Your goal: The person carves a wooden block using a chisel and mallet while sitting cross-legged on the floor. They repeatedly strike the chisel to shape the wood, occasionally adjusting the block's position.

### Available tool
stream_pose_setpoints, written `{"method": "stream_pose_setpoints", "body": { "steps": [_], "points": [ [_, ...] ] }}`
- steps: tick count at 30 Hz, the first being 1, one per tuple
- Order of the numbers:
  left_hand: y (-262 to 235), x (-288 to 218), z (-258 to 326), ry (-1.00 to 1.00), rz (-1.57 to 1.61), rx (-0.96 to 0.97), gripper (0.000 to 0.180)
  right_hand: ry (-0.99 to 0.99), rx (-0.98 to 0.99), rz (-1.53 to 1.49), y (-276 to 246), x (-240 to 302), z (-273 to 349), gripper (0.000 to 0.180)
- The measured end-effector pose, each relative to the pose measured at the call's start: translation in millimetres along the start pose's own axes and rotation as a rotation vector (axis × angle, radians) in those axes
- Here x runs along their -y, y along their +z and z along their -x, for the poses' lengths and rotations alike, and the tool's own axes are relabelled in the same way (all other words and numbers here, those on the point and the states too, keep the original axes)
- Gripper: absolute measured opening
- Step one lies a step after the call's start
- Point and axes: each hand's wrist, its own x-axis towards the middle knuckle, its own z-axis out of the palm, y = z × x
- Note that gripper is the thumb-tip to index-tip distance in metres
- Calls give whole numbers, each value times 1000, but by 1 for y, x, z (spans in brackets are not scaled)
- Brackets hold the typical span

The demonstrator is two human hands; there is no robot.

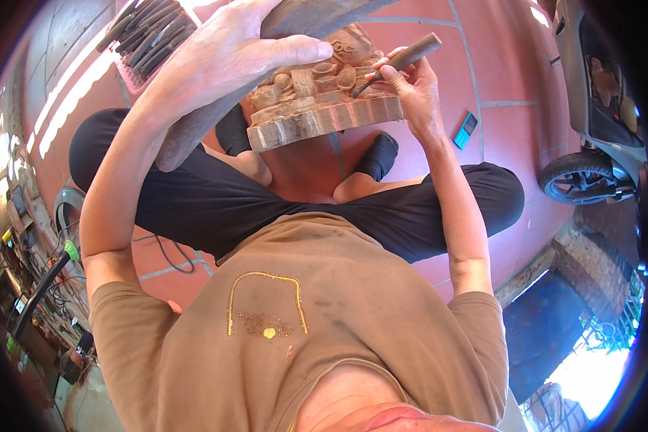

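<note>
A carved wooden relief (331,83) with rounded, raised forms stands between my legs, its thick pale edge towards me. In my right hand (414,83) is a carving chisel (414,52) with a dark round handle; its thin blade slants down to the left, the tip at the carving. My left hand (241,61) lies across a long grey-brown wooden bar (183,137), with its thumb stretched out over the left part of the carving. Its fingers run out at the top of the picture. The bar slants from near my left thigh up past the carving's far side.
At the upper left, a pink basket (133,79) holds several dark-handled tools (151,36). A blue phone (466,130) lies on the red tiles right of the carving. Further right stands a motorbike wheel (577,178). A dark cable (173,253) crosses the floor by my left leg.
</note>
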Motion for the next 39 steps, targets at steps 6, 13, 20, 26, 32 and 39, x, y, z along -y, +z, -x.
{"method": "stream_pose_setpoints", "body": {
  "steps": [6,13,20,26,32,39],
  "points": [
    [2,3,2,99,-47,-34,66,103,-58,-266,-13,-8,5,21],
    [0,8,4,35,-1,-41,68,-35,-42,-212,-15,15,0,18],
    [1,7,3,42,27,-30,68,-75,63,-88,-9,20,7,24],
    [-1,2,2,-2,-58,-17,65,-151,114,-17,5,26,9,31],
    [-7,-12,3,-35,-16,17,64,-222,192,162,12,31,13,36],
    [3,19,0,115,41,-97,62,-183,195,259,18,28,10,34]
  ]
}}
